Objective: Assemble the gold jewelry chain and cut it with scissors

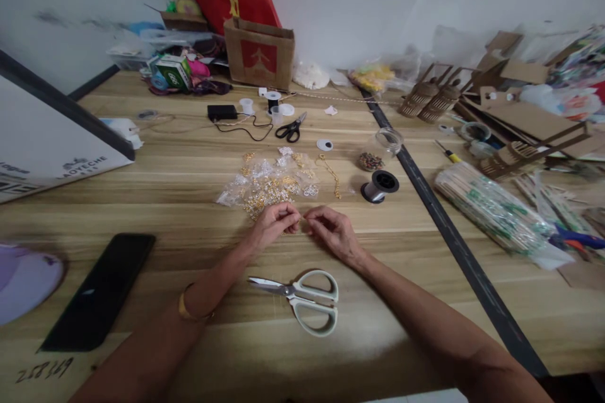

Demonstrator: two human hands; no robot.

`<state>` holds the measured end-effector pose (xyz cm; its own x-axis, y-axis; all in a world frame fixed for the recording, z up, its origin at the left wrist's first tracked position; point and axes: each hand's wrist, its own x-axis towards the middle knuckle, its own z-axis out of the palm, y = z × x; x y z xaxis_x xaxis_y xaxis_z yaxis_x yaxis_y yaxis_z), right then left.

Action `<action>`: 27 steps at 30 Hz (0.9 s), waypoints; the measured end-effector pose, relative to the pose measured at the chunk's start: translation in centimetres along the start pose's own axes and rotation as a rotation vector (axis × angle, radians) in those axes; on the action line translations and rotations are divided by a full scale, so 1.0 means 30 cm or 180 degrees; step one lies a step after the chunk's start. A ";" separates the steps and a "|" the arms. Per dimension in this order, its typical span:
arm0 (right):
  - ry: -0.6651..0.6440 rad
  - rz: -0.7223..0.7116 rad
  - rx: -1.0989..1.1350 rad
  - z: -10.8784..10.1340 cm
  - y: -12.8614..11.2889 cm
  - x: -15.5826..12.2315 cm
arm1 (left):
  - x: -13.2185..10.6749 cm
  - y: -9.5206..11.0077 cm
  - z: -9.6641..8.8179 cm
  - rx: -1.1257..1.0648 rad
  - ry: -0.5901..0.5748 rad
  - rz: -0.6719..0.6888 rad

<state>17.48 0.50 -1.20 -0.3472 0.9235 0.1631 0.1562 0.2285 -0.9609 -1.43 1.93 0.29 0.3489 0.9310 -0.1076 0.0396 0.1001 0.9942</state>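
Observation:
My left hand [278, 221] and my right hand [331, 230] meet over the middle of the table, fingertips pinched close together. Something tiny and gold-coloured seems to be between them, too small to name. Just beyond my left hand lies a pile of gold and silver beads [271, 192], partly in clear plastic bags. A thin gold chain [331, 175] is stretched out behind my right hand. Nearer to me, white-handled scissors [302, 295] rest on the wood with their blades pointing left. A spool of thin wire or thread [379, 186] stands upright to the right.
A black phone [100, 293] lies at left. Farther back are black-handled scissors [291, 128], a black adapter [222, 112] and a tipped jar of beads [378, 151]. Wrapped wooden sticks [496, 211] lie at right beyond a dark strip [449, 233]. A paper bag [259, 53] stands by the wall.

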 end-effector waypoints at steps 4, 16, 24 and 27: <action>0.0132 0.0207 0.0543 0.012 -0.008 0.002 | 0.001 -0.004 0.001 -0.0011 -0.0061 0.0031; 0.0050 0.0170 0.1459 0.032 -0.043 0.005 | -0.015 0.005 0.023 0.0297 -0.0191 0.0212; -0.0056 0.0116 0.1278 0.029 -0.039 0.007 | -0.025 0.013 0.025 0.1026 -0.0040 0.0460; -0.0068 0.0096 0.1052 0.023 -0.036 0.008 | -0.026 0.016 0.027 0.1013 -0.0002 0.0489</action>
<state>16.58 0.25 -0.29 -0.3669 0.9208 0.1321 -0.1404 0.0856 -0.9864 -0.91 0.97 0.86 0.3741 0.9264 0.0431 0.2765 -0.1558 0.9483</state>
